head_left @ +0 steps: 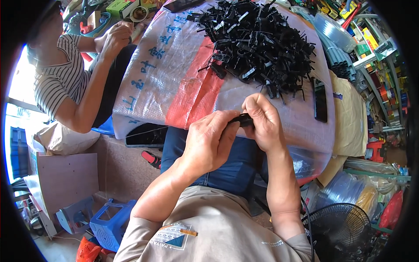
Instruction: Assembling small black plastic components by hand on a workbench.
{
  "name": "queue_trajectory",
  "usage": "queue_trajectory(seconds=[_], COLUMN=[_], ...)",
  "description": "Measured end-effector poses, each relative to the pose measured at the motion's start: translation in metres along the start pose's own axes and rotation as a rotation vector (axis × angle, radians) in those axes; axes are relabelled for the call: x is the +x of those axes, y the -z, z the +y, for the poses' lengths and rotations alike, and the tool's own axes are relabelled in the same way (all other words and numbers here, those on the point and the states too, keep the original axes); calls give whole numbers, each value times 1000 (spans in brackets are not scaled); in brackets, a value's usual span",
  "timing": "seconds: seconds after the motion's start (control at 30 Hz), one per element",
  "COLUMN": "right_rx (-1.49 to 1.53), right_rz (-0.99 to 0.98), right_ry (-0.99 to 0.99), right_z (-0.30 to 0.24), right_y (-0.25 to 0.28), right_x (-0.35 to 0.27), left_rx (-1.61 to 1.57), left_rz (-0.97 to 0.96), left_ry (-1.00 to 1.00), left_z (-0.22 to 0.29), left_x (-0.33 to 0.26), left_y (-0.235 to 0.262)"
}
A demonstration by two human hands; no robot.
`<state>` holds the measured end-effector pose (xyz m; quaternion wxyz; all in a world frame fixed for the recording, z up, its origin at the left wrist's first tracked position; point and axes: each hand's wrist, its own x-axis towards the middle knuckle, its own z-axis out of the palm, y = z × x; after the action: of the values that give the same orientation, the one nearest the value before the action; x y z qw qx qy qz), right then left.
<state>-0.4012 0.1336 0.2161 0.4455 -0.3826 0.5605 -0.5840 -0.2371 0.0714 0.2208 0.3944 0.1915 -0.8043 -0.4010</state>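
Standing beside the seated person, I note both hands raised over the lap, meeting on one small black plastic part [244, 119]. The left hand [208, 142] has its fingers curled shut round the near end of the part; the right hand [262, 122] is closed over the far end, thumb and fingers pinched on it. Only a short dark stretch shows between the two hands, above the blue trousers and just in front of the edge of the woven sack [174, 74] that serves as a work surface.

Handling, as judged: the part looks light, rigid and thin, with narrow prongs like those in the heap, so it would likely snap or bend if levered at the tips. The thicker body is the sound place to hold it. Its moulded finish seems smooth but not slippery.

Count: one part in hand. One heap of black plastic parts [257, 43] lies on the sack, well apart from the hands; the pieces are tangled and too many to count. One dark phone-like slab [320, 101] rests at the sack's right edge. One other person in a striped top [56, 78] sits to the left, hands busy near the far corner. One black fan [340, 231] stands at lower right, and one blue plastic stool [109, 222] at lower left.
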Motion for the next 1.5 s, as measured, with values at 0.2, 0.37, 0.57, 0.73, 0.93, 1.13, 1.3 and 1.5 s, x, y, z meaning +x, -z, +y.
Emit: queue_trajectory(seconds=[0.2, 0.37, 0.57, 0.73, 0.93, 1.13, 1.3, 1.5], right_rx=[-6, 28, 85, 78, 56, -175, -169, -180], right_rz=[-44, -14, -51, -80, -109, -78, -122, -112], right_ry=[205, 235, 237, 288, 82, 17, -83, -78], right_z=[11, 19, 30, 36, 7, 15, -2, -6], right_y=[-2, -1, -1, 2, 7, 19, 22, 24], right_x=[-19, -20, -25, -25, -34, -41, -47, -41], left_rx=[-55, -233, -208, -129, -822, -364, -253, -231], left_rz=[58, 8, 73, 107, -43, -276, -231, -235], left_ry=[200, 251, 225, 177, 748, 416, 184, 195], left_z=[-4, 0, -5, -4, -4, -2, -6, -8], left_x=[-7, -7, -15, -18, -15, -14, -12, -3], left_y=[-2, -8, -17, -22, -6, 0, -11, -15])
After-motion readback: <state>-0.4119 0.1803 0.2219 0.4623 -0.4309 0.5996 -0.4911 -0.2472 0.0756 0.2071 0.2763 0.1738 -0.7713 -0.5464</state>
